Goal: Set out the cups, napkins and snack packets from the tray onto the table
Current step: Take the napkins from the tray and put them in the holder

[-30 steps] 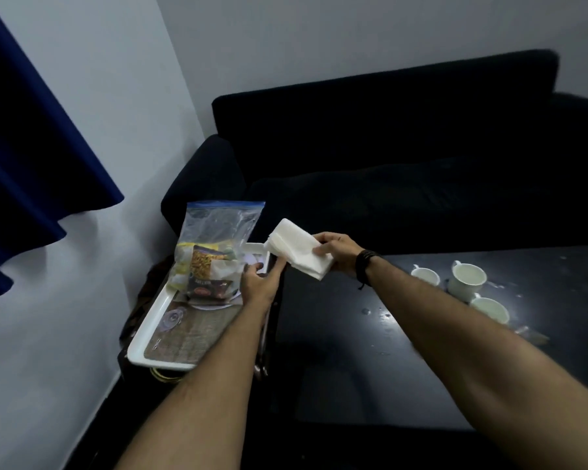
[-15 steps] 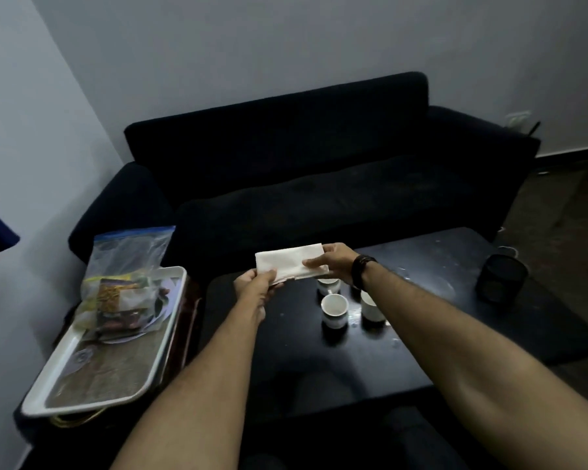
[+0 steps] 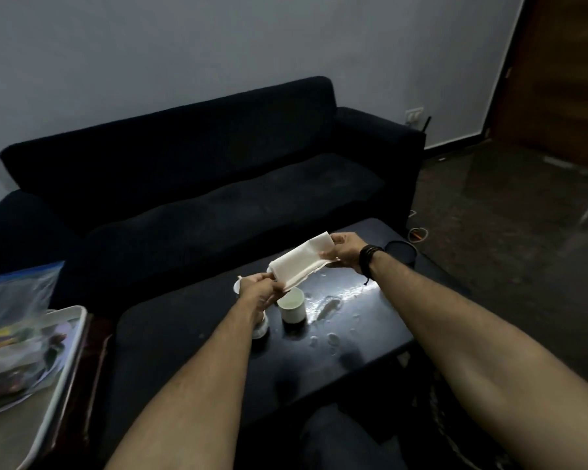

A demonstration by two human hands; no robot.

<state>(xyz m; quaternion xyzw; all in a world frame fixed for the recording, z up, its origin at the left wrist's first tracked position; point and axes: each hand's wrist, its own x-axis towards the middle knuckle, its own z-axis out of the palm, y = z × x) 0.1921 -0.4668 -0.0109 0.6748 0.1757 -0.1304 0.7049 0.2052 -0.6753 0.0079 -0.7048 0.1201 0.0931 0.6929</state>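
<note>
Both hands hold a stack of white folded napkins [image 3: 301,262] in the air over the black table [image 3: 190,334]. My left hand [image 3: 258,293] pinches the stack's near left end and my right hand [image 3: 345,251] grips its far right end. Below the napkins stand white cups: one in full view [image 3: 292,308], two others [image 3: 237,286] partly hidden behind my left hand and wrist. A white tray [image 3: 70,330] lies at the left edge, with a clear zip bag of snack packets [image 3: 11,334] on it.
A dark sofa [image 3: 201,184] runs along the table's far side. A round black holder [image 3: 401,251] stands at the table's far right corner. The tabletop right of the cups shows wet patches [image 3: 330,303]. My knee [image 3: 347,435] is below the table's near edge.
The napkin stack has left the tray area and travelled right, over the cups on the table. The view has swung right, so the tray now sits at the left edge.
</note>
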